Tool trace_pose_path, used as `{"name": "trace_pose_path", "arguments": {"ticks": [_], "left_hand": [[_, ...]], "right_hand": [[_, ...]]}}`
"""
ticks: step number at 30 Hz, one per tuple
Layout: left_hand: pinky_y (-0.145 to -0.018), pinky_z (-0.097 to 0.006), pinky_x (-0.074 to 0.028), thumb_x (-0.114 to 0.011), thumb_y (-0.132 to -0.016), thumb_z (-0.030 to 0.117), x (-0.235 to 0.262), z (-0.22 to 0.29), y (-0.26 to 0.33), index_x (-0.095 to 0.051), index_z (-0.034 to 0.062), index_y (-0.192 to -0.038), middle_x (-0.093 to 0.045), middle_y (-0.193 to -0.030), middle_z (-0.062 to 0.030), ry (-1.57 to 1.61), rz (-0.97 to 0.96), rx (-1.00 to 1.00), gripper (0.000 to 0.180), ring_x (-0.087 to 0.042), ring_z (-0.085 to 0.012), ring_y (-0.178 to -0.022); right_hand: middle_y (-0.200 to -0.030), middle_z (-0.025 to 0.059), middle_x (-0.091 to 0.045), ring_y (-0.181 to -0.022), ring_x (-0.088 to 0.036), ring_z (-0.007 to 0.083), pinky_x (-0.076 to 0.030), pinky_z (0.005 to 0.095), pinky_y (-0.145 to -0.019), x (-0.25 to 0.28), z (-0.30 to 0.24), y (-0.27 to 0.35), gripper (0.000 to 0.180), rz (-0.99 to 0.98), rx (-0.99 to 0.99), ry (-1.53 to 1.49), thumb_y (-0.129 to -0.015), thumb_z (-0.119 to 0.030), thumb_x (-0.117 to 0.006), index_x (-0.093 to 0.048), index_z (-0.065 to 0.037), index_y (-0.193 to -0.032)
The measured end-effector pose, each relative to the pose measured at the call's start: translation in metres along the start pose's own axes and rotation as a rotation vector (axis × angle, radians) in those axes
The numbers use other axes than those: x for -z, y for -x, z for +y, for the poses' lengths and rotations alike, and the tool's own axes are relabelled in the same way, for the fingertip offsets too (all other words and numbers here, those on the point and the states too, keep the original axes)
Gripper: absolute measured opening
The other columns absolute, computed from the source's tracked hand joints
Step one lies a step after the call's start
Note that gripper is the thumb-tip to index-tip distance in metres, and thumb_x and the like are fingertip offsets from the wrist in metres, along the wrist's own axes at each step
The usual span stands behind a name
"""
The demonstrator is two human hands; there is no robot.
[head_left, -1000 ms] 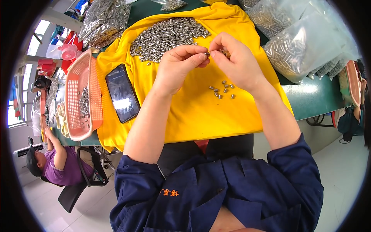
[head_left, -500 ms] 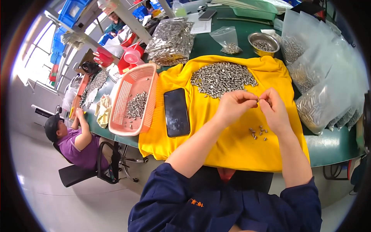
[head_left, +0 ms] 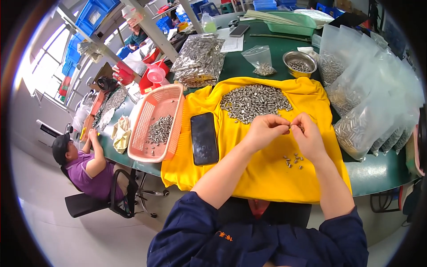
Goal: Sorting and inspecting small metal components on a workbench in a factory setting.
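My left hand (head_left: 267, 130) and my right hand (head_left: 307, 135) meet fingertip to fingertip over a yellow cloth (head_left: 249, 178). Both are closed in a pinch, and a small metal piece (head_left: 291, 126) shows between the fingertips, mostly hidden by them. Further pieces appear partly tucked in the right fingers. Beyond the hands lies a large heap of small silver metal cylinders (head_left: 253, 101). Several loose cylinders (head_left: 293, 160) rest on the cloth below the right hand. To the left, a pink plastic basket (head_left: 134, 138) holds a smaller pile of like cylinders (head_left: 161, 129).
A black phone (head_left: 204, 139) lies beside the basket. Bags of metal parts (head_left: 356, 129) crowd the right side. A metal bowl (head_left: 300, 61), a small clear bag (head_left: 262, 62) and stacked packets (head_left: 198, 60) stand behind. A seated co-worker in purple (head_left: 95, 171) works at far left.
My hands stay together in a pinch, with the right fingers curled a little more. The whole scene has shifted slightly down in the picture.
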State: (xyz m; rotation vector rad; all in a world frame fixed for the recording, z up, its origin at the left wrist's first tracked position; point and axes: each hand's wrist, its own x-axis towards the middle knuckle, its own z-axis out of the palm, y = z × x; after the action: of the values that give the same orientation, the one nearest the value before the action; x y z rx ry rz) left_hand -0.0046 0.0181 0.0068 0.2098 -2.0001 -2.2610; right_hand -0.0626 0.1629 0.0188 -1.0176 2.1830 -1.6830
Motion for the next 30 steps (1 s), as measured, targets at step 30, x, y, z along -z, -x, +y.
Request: {"name": "trace_pose_path", "arguments": {"ticks": [30], "left_hand": [[-0.067,-0.031,-0.046,-0.057,-0.065,0.002,-0.031,-0.014,0.015,-0.058,0.0023,-0.073,-0.058,-0.077,-0.0097,-0.751,-0.455,-0.503,0.008,-0.056,-0.0253,-0.074]], "right_hand": [[-0.067,-0.0026,-0.044,-0.057,-0.039,0.0033,-0.033,0.0165,-0.049,0.017,0.028,-0.02,0.003,0.18,-0.032,-0.307,-0.08,-0.006,-0.048,-0.046,-0.004,-0.082]]}}
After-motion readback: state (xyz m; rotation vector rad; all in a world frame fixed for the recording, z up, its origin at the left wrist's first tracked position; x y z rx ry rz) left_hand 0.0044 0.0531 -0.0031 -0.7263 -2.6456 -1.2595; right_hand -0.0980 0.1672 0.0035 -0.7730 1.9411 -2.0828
